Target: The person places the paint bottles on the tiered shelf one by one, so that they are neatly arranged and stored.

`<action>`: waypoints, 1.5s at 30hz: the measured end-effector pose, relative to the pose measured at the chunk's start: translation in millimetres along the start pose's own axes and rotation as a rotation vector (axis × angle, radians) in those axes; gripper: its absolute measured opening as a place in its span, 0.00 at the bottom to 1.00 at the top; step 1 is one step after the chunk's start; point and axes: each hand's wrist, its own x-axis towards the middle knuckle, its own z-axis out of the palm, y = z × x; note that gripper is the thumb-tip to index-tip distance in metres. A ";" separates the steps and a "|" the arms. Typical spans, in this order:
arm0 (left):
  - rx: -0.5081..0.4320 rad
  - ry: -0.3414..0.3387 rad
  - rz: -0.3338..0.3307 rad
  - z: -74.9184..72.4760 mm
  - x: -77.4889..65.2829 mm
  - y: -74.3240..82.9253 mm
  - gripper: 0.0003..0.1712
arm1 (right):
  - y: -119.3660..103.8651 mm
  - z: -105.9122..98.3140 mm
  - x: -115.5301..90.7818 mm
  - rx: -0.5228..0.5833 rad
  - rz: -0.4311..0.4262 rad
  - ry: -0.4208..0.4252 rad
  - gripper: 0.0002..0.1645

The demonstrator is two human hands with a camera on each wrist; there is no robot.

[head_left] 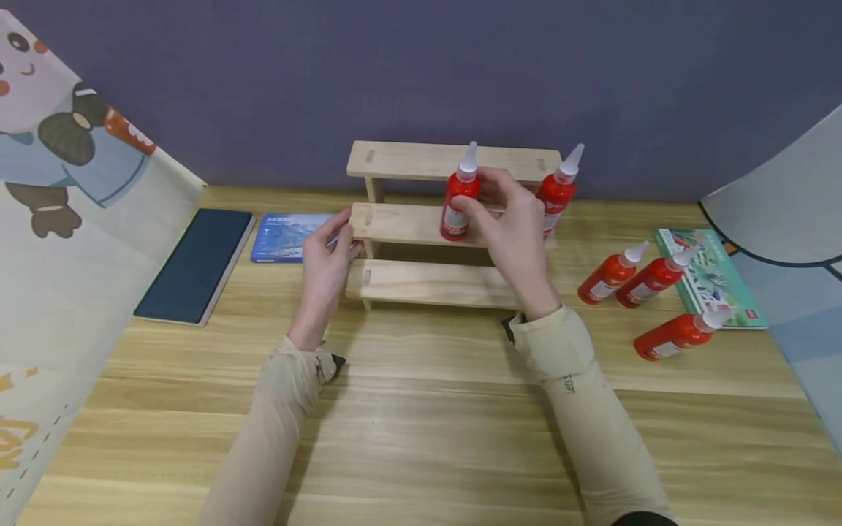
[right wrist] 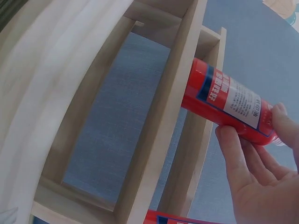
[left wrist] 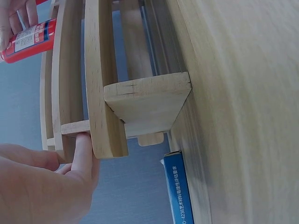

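The bottle (head_left: pixel 455 204) is bright red and glossy, with a tapering white nozzle, a pale label and a dark blue band near its foot. It stands upright over the middle step of the wooden rack (head_left: pixel 437 285), right of that step's centre (whether its base fully rests there or sits just above, I cannot tell). The right hand (head_left: pixel 516 230) grips it from the right, thumb on the near side and fingers behind, the wrist raised and the forearm slanting up and leftward. The left hand (head_left: pixel 325 259) pinches the left end of the middle step, its forearm slanting up and rightward. A second bottle (head_left: pixel 555 194) stands at the rack's right end, partly hidden by the right hand.
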 end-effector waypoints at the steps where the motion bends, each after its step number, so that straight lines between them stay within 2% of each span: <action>1: -0.002 0.000 -0.002 0.3 0.4 0.2 0.24 | 0.1 -0.1 0.4 -0.003 -0.003 0.000 0.28; 10: 0.001 0.002 -0.020 -0.3 1.2 1.2 0.24 | -1.3 1.0 -0.2 -0.038 -0.008 -0.028 0.31; 15: -0.004 0.003 -0.018 -0.4 2.5 0.0 0.23 | 2.5 -2.0 -2.8 -0.004 -0.001 -0.040 0.35; 20: -0.010 -0.002 -0.018 -0.7 2.0 0.7 0.24 | 7.8 -10.5 -7.8 0.038 0.001 -0.034 0.38; 28: -0.017 -0.006 -0.017 -1.1 2.0 0.1 0.24 | 12.5 -26.9 -19.0 0.043 0.009 -0.012 0.36; 33: -0.017 -0.004 -0.029 0.1 2.4 0.0 0.24 | 13.1 -39.4 -28.0 0.017 0.015 0.006 0.38; 45: 0.011 0.001 -0.025 -0.7 1.2 0.8 0.24 | 8.0 -59.5 -41.8 -0.039 0.011 0.023 0.33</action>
